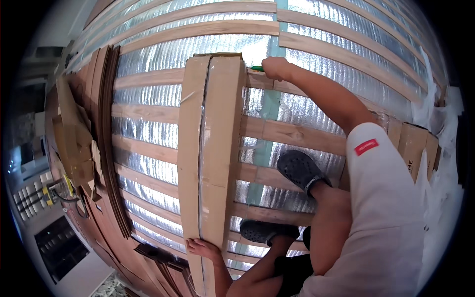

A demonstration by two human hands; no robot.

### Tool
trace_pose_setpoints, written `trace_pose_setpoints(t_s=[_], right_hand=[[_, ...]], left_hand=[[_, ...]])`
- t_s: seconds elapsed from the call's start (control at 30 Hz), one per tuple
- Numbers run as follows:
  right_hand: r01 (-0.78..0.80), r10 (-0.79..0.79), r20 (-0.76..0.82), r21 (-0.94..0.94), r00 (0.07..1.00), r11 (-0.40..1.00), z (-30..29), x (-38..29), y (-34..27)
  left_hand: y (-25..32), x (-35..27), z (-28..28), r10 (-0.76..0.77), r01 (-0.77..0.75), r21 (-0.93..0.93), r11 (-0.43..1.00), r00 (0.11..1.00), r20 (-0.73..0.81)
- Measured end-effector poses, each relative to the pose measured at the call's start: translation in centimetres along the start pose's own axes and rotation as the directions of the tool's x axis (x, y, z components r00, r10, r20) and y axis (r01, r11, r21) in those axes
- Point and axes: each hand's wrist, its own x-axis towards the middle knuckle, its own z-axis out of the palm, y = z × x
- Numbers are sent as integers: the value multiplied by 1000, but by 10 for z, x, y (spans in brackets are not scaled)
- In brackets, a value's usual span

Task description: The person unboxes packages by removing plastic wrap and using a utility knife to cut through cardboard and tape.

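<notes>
A long cardboard box (pixel 220 148) lies before me across the wooden battens (pixel 297 134), with a narrow dark gap running lengthwise between its taped top flaps. Beyond the box's far top corner, my right hand (pixel 276 69) is closed around a green hand tool (pixel 257 68) that looks like a box cutter. The tool points at the box's side; its blade cannot be made out, nor whether it touches the cardboard. My left hand (pixel 202 248) rests on the lower part of the box, fingers spread over the seam and holding nothing.
Silver foil underlay (pixel 148 96) shows between the battens. My feet stand there in dark clogs (pixel 298 169). Stacked brown floorboards (pixel 107 122) and torn cardboard (pixel 72 148) lie at left, near a yellow power tool (pixel 55 191). More cartons (pixel 413 148) and white plastic sheeting (pixel 438 200) are at right.
</notes>
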Motion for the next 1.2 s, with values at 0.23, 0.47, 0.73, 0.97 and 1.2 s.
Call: trace_pose_setpoints(t_s=[0.23, 0.47, 0.73, 0.97, 1.2], right_hand=[[-108, 330, -175, 720, 928, 685, -2, -40, 23], [142, -2, -447, 280, 894, 950, -70, 28, -61], [70, -104, -498, -87, 861, 994, -71, 59, -83], [156, -113, -149, 323, 982, 933, -69, 81, -57], [441, -417, -151, 215, 897, 871, -82, 60, -74]], left_hand=[[19, 9, -11, 39, -36, -27, 999, 988, 149], [22, 11, -14, 49, -52, 23, 998, 992, 117], [35, 12, -20, 119, -119, -14, 993, 993, -14], [28, 1, -14, 117, -117, -8, 993, 993, -14], [33, 1, -19, 110, -111, -21, 994, 993, -31]])
